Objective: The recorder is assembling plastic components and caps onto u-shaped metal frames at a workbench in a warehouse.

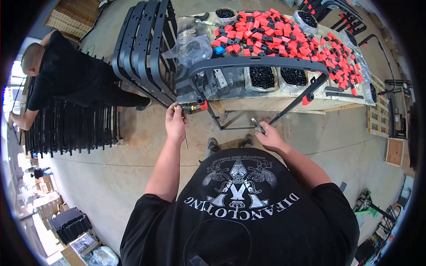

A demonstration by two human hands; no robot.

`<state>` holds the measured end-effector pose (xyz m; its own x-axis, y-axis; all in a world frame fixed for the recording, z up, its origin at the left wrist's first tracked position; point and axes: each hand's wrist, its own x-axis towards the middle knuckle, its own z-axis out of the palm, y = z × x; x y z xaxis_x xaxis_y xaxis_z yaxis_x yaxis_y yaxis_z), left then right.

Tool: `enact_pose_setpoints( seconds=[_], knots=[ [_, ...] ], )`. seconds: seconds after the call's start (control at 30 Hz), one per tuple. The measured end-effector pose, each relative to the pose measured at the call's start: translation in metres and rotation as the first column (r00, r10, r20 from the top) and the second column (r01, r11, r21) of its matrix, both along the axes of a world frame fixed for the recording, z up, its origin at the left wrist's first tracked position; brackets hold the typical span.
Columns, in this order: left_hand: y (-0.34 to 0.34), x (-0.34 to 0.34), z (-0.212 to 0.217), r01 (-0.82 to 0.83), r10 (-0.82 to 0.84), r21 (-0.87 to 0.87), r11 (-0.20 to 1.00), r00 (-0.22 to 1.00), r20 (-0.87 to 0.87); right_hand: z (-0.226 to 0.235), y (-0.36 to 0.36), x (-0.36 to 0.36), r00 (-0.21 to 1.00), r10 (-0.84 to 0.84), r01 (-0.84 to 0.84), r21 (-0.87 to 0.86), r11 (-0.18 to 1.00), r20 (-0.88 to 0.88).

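My left hand (176,126) is closed on a screwdriver (186,141), its thin shaft pointing down below the fingers. Yellow and black parts show around the fingertips, partly hidden. In my right hand (269,135) is a short grey metal tool (256,123); the fingers cover most of it, so its kind is unclear. A dark grey metal frame (262,62) with rounded corners stands in front of me against the table edge, between and beyond my hands. Red-and-black plastic pieces (203,105) sit on its sides, one close to my left hand.
The workbench (266,105) bears a heap of red-and-black pieces (270,33), bins of small black parts (262,79) and a plastic bag (191,48). More frames (142,44) lean at its left. A co-worker (66,66) bends over stacked black bars (71,126). A wooden pallet (377,111) stands right.
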<state>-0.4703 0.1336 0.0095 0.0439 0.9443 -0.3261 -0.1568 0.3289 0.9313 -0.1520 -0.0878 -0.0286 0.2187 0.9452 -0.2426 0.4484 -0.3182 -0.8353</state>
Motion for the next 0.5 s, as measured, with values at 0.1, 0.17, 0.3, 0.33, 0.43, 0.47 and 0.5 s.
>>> enact_pose_setpoints(
  seconds=[0.1,0.17,0.3,0.33,0.43,0.47,0.5],
  knots=[
    [0.021,0.004,-0.030,0.041,-0.041,-0.074,0.996,0.999,-0.009,-0.008,-0.002,-0.022,1.000,-0.025,0.025,0.026,0.999,0.004],
    [0.034,0.007,-0.044,0.063,-0.049,0.055,0.997,0.975,-0.219,0.004,-0.001,-0.046,0.998,-0.064,0.063,-0.068,0.996,-0.019],
    [0.046,0.005,-0.052,0.100,-0.107,-0.051,0.994,0.981,-0.163,0.011,0.002,-0.078,0.998,0.039,-0.037,-0.057,0.998,0.052],
    [0.048,0.006,-0.052,0.113,-0.120,-0.057,0.992,0.982,-0.147,0.010,0.002,-0.089,0.993,0.045,-0.039,-0.062,0.997,0.107],
    [0.052,0.007,-0.059,0.174,-0.178,-0.092,0.981,0.983,-0.045,0.016,0.004,-0.111,0.992,-0.017,0.042,-0.199,0.979,0.125],
    [0.054,0.006,-0.066,0.173,-0.179,-0.099,0.980,0.983,-0.048,0.016,0.003,-0.114,0.994,0.008,0.022,-0.272,0.962,0.107],
    [0.055,0.003,-0.072,0.173,-0.179,-0.107,0.979,0.983,-0.052,0.018,0.001,-0.120,0.993,0.002,0.030,-0.280,0.960,0.115]
  ],
)
